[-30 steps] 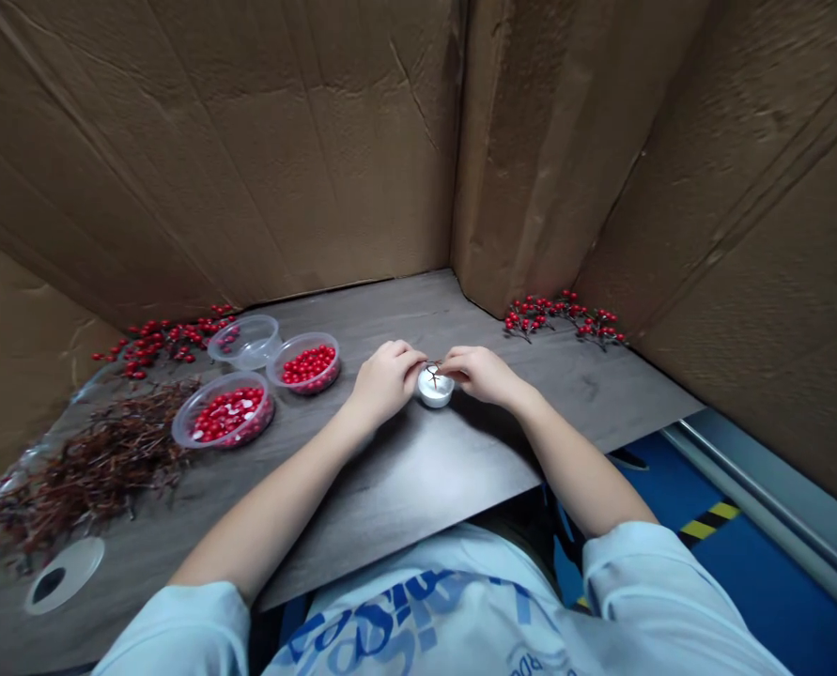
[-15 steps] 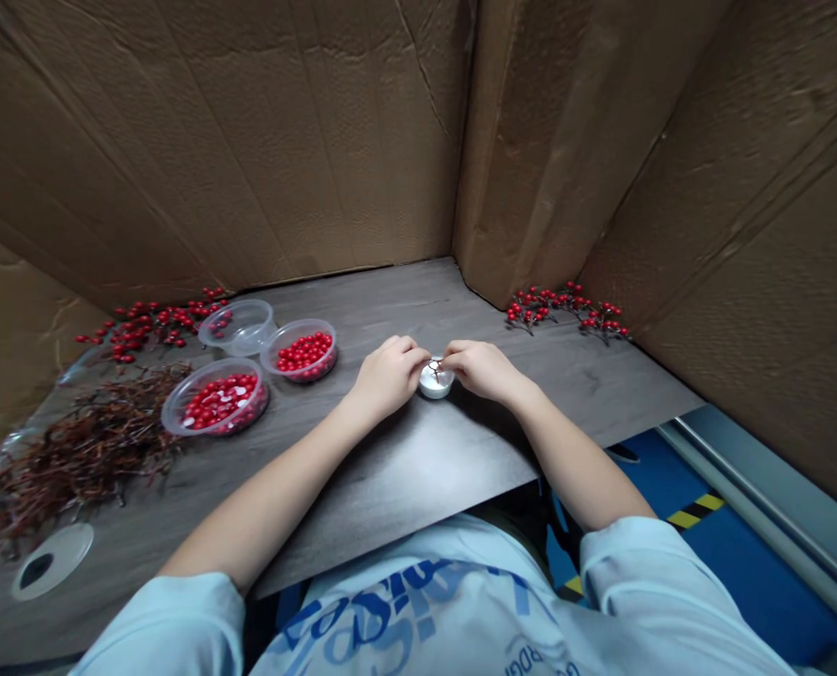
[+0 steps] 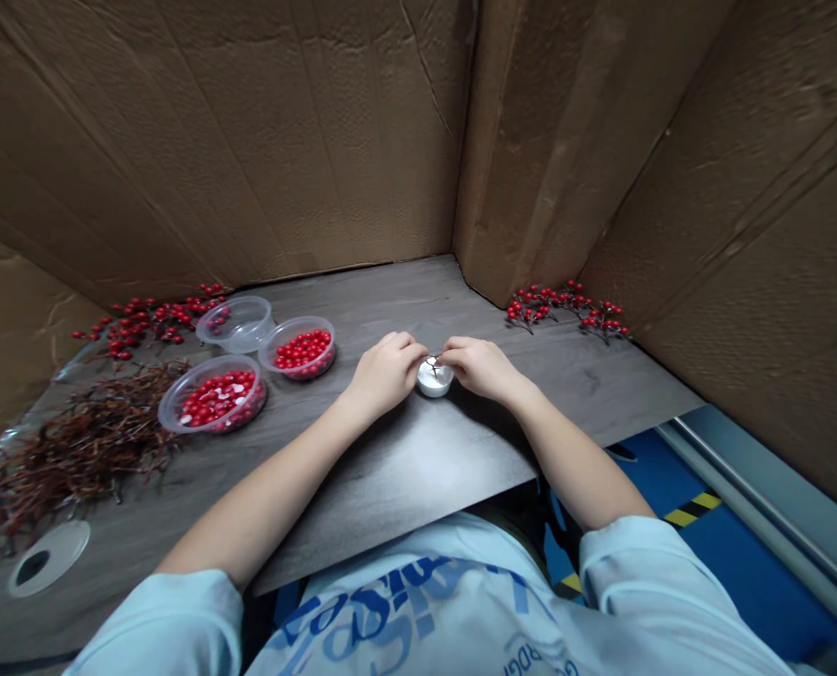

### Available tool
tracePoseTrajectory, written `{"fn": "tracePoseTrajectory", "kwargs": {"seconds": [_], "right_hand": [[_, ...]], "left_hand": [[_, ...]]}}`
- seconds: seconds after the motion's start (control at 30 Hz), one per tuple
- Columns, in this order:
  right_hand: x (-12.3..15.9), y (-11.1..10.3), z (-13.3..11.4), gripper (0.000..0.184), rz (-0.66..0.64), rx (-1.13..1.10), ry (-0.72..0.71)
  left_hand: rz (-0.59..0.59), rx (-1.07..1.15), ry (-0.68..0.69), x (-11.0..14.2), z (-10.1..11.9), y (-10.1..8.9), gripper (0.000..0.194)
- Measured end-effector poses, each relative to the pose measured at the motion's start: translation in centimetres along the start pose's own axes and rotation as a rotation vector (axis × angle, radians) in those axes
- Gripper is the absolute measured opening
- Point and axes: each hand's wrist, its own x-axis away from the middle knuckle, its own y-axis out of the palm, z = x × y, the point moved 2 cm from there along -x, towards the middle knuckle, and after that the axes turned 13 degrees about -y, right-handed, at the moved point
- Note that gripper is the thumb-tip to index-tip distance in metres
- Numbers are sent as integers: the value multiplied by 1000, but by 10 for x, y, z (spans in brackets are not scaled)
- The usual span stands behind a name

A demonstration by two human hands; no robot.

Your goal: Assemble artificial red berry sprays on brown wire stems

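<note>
Pinching a thin dark twig point(image 3: 432, 368) with my right hand point(image 3: 484, 368), just over a small white round cup point(image 3: 435, 383) on the grey wood-grain board point(image 3: 418, 460) in front of me. My left hand point(image 3: 385, 372) comes in from the other side, so the hands are together, almost touching at the cup. My left fingertips point(image 3: 422, 353) are at the twig or the cup rim; can't tell which, or whether they're gripping. Neither hand looks clamped on the cup body. Twig stands about upright at the cup's middle, its lower end hidden by the rim and my fingers. Cup looks filled with something white, can't tell what.

Doing this well, I'd say: pinch light and low on the stem, since it looks thin enough to bend, keep it centred and upright, and steady the cup with the other hand so it doesn't tip.

Off to my left: clear tub of red berries point(image 3: 303, 347), bigger clear tub of red and white pieces point(image 3: 213, 396), clear tub with few berries point(image 3: 235, 324), red berry sprigs point(image 3: 151, 321), loose brown twigs point(image 3: 72, 455), white disc with dark hole point(image 3: 48, 559). More red berry sprigs point(image 3: 565, 310) sit by the cardboard wall point(image 3: 249, 141).
</note>
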Motion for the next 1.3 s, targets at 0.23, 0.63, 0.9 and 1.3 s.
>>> {"fn": "tracePoseTrajectory", "kwargs": {"seconds": [0.23, 0.63, 0.9, 1.3], "right_hand": [[-1, -7, 0, 22, 233, -227, -28], [-3, -8, -4, 16, 329, -335, -38], [-3, -5, -3, 17, 263, -287, -61], [-4, 3, 0, 16, 195, -208, -110]], "left_hand": [[18, 94, -11, -2, -3, -13, 18], [7, 102, 43, 0, 0, -11, 15], [11, -29, 74, 1, 1, -3, 18], [54, -432, 329, 6, 8, 13, 21]]}}
